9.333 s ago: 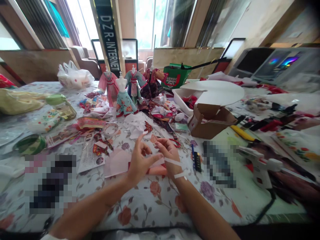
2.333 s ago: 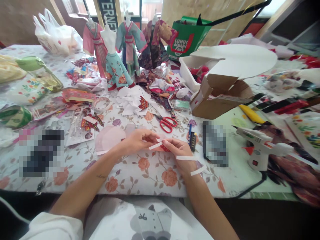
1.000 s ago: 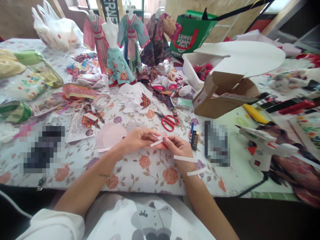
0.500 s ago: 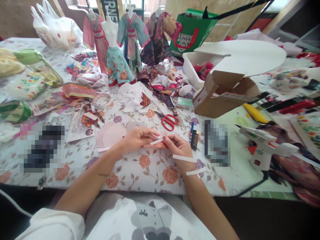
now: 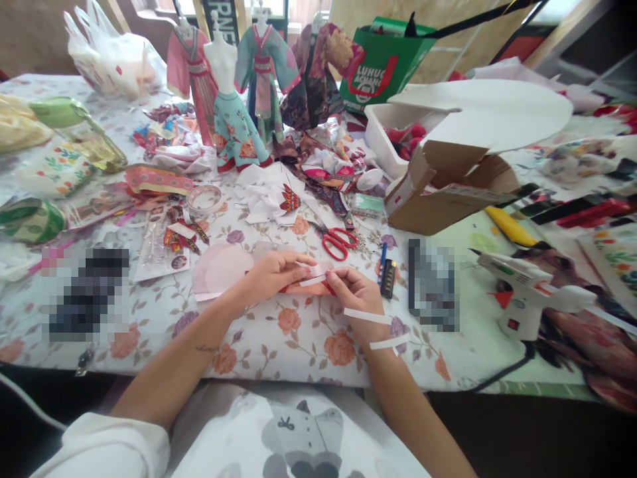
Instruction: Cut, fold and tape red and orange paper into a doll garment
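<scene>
A thin white strip [image 5: 314, 279], perhaps tape, is stretched between my two hands, just above an orange-pink piece of fabric [image 5: 307, 289] lying on the table. My left hand [image 5: 271, 274] is closed, with thumb and fingertips at the strip's left end. The strip's right end is pinched between the thumb and forefinger of my right hand [image 5: 355, 291]. Two more white strips cling to me, one across the right hand's heel [image 5: 367, 316] and another at the wrist [image 5: 388, 342]. Beside my left hand lies a pale pink fabric piece [image 5: 219, 267] with a white edge.
Red-handled scissors [image 5: 338, 244] lie beyond my hands. A blue pen [image 5: 382, 264] and a blurred dark object [image 5: 432, 285] are at right, before a glue gun [image 5: 522, 292]. Dressed mannequins [image 5: 239, 126], a cardboard box [image 5: 442, 192] and fabric scraps stand farther back. A tape roll [image 5: 204, 199] lies left.
My left thumb and fingertips have closed in on the strip's left end, which stuck out free before. The strip has turned and looks narrower. My right hand has hardly moved.
</scene>
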Demonstrator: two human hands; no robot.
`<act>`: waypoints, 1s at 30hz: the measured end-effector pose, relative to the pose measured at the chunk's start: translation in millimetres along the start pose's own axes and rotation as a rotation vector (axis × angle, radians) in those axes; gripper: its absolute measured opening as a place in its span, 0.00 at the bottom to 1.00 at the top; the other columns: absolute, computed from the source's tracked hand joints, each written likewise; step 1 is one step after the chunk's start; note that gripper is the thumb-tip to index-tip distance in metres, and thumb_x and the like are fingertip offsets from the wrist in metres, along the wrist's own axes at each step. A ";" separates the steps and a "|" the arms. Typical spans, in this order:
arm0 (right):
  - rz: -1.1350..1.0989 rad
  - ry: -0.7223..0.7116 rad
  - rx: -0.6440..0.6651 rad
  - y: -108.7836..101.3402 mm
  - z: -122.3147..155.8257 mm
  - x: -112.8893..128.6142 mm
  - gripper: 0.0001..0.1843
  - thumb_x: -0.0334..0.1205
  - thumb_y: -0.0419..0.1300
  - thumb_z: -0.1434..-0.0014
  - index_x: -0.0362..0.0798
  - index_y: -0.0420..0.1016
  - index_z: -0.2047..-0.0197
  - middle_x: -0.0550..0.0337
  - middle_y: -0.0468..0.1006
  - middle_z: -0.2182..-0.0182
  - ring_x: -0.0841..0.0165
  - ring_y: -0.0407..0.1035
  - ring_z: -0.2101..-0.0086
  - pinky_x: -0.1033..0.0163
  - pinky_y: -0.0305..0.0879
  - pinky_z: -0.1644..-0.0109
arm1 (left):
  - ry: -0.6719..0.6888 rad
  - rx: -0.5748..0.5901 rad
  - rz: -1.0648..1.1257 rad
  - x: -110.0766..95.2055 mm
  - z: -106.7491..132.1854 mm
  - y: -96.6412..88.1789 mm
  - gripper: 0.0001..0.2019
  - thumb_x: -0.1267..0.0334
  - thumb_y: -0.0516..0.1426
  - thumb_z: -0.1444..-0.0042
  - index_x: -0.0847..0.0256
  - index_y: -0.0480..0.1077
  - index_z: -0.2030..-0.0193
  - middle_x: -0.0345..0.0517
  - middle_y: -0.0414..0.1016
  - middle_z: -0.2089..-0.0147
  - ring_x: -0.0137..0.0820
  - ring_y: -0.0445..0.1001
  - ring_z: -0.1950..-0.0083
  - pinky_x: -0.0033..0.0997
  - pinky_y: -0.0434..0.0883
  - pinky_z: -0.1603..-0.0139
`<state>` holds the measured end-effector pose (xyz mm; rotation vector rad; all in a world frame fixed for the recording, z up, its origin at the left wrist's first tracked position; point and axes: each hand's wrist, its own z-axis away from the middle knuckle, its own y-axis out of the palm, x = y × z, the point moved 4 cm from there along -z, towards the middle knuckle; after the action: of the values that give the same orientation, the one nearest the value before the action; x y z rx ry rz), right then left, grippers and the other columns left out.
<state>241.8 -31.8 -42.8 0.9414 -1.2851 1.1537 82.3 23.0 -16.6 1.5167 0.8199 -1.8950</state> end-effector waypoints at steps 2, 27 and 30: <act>-0.021 0.003 0.003 0.3 0.2 -0.3 0.17 0.53 0.62 0.49 0.45 0.74 0.71 0.62 0.74 0.79 0.73 0.64 0.79 0.69 0.58 0.76 | -0.019 0.014 0.052 1.3 0.1 2.4 0.19 0.59 0.60 0.47 0.64 0.71 0.49 0.47 0.78 0.65 0.29 0.73 0.67 0.24 0.67 0.69; 0.077 -0.040 0.054 0.2 -0.7 -4.2 0.13 0.48 0.65 0.53 0.45 0.80 0.72 0.60 0.77 0.79 0.70 0.66 0.78 0.67 0.59 0.75 | 0.052 0.030 -0.014 -1.3 3.3 11.3 0.20 0.70 0.58 0.50 0.65 0.69 0.47 0.43 0.76 0.67 0.27 0.72 0.67 0.26 0.67 0.64; 0.070 -0.009 0.052 0.1 -0.2 -3.1 0.15 0.50 0.65 0.52 0.45 0.81 0.71 0.59 0.77 0.79 0.70 0.66 0.79 0.67 0.60 0.76 | 0.052 0.014 -0.035 -1.9 4.1 7.8 0.20 0.70 0.59 0.50 0.65 0.69 0.48 0.43 0.76 0.68 0.27 0.71 0.68 0.25 0.67 0.64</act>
<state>241.9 -31.9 -45.9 0.9473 -1.3090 1.2438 85.9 14.9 -14.9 1.5763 0.8636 -1.8974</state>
